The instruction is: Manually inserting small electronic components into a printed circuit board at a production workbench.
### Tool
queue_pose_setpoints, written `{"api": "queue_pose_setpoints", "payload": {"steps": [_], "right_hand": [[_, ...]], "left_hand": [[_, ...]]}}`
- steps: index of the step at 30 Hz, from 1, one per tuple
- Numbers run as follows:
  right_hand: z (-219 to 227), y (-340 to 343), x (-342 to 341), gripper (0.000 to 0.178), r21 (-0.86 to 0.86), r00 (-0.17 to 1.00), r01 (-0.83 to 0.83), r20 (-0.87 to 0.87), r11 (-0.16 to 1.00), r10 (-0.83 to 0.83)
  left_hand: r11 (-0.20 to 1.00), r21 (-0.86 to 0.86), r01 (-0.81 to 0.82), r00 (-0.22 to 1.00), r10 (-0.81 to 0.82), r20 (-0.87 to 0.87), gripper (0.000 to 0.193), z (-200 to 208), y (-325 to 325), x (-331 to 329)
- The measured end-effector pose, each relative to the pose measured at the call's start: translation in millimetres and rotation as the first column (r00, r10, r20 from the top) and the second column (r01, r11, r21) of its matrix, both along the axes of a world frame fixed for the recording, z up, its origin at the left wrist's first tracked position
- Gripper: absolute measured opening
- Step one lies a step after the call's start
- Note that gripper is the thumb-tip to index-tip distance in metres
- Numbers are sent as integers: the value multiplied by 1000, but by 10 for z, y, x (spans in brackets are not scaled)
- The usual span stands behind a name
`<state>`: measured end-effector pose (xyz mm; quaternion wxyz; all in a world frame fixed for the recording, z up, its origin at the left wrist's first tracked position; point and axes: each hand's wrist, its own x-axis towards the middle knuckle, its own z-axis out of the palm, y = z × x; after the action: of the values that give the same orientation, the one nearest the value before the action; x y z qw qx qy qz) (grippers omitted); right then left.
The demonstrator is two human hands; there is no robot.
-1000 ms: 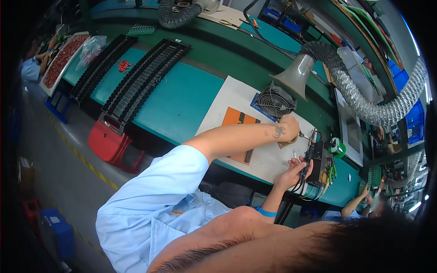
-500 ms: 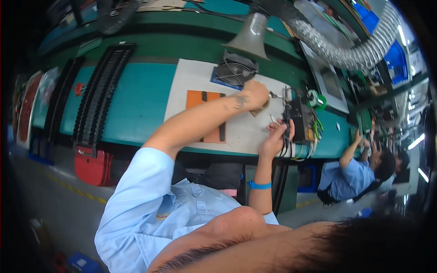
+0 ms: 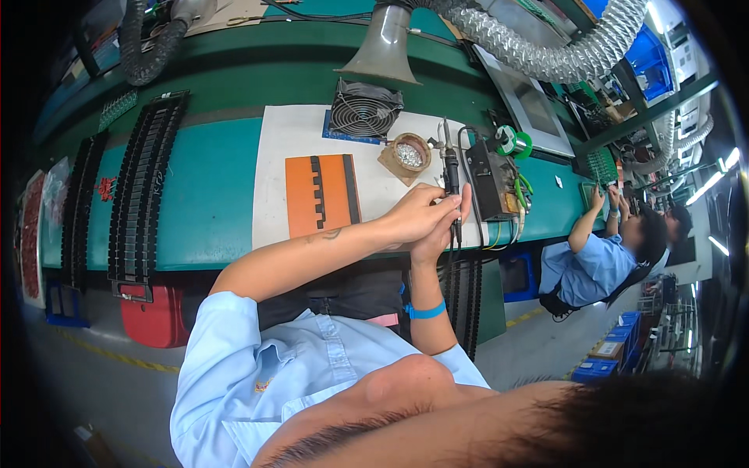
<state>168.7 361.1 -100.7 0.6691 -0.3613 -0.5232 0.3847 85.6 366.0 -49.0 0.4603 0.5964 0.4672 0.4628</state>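
Green table [image 3: 211, 195] bearing a white sheet [image 3: 270, 187] that reaches its front edge. Near that edge, the right hand [image 3: 434, 245] grasps a soldering iron [image 3: 451, 171], tip toward the back edge; the left hand's [image 3: 417, 214] grip meets it, its hold indeterminable. Below the front edge: red stool [image 3: 154, 318], grey floor [image 3: 129, 394].

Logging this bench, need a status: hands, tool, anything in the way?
Left hand, right hand together at lower end of black-handled tool; exact grip unclear. Tool points away from person. Round container beyond hands, black box close right; nothing visibly blocking.
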Motion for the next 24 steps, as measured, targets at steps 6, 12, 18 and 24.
{"api": "queue_pose_setpoints", "payload": {"steps": [6, 12, 18, 24], "right_hand": [[192, -654, 349, 44, -285, 741, -593, 173, 753, 649], [666, -454, 717, 25, -228, 627, -703, 248, 673, 739], [932, 922, 178, 17, 116, 484, -406, 869, 907, 106], [783, 1367, -223, 20, -65, -3, -461, 997, 885, 71]], "left_hand": [[992, -23, -122, 962, 124, 241, 26, 208, -35, -125], [990, -26, -141, 958, 143, 250, 19, -60, -473, -582], [987, -66, -145, 951, 158, 266, 17, -417, -764, -618], [976, -75, -203, 930, 216, 297, 14, -624, -755, -635]]}}
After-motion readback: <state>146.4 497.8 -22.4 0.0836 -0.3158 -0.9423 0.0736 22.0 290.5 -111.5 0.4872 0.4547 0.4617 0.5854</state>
